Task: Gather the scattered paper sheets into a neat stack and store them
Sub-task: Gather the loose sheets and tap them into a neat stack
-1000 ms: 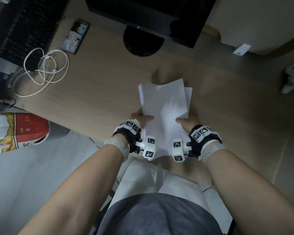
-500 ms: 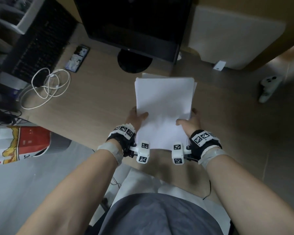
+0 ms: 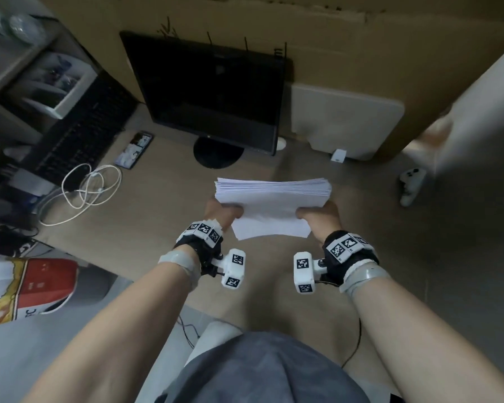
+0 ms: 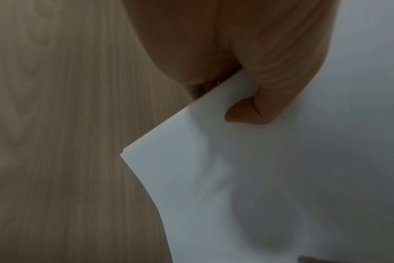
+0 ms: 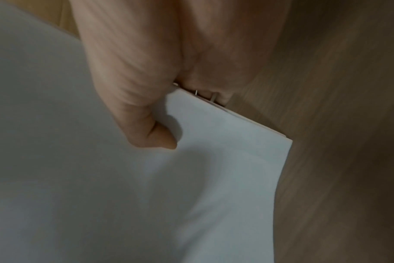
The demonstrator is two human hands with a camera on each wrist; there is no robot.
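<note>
Head view: paper stack (image 3: 269, 207) held up off the desk (image 3: 163, 205) between both hands, roughly centred in front of the monitor (image 3: 213, 91). left hand (image 3: 220, 212) pinches the left side edge, right hand (image 3: 317, 213) pinches the right side edge, thumbs on the near face, other fingers hidden behind. Wrist views confirm: left thumb (image 4: 265, 85) and right thumb (image 5: 133, 99) curled onto the sheet, each just above a lower corner. Stack looks tilted toward upright, far edge up and showing the layered sheet ends, fairly flush; long axis probably runs away from the body, side to side across the two grips. Both hands equally near, symmetric hold. Judgement: gathered and mostly squared; storing not yet done. Storage spot not identifiable here, maybe the shelf tray (image 3: 53, 88) far left, so the carry would go left and away
</note>
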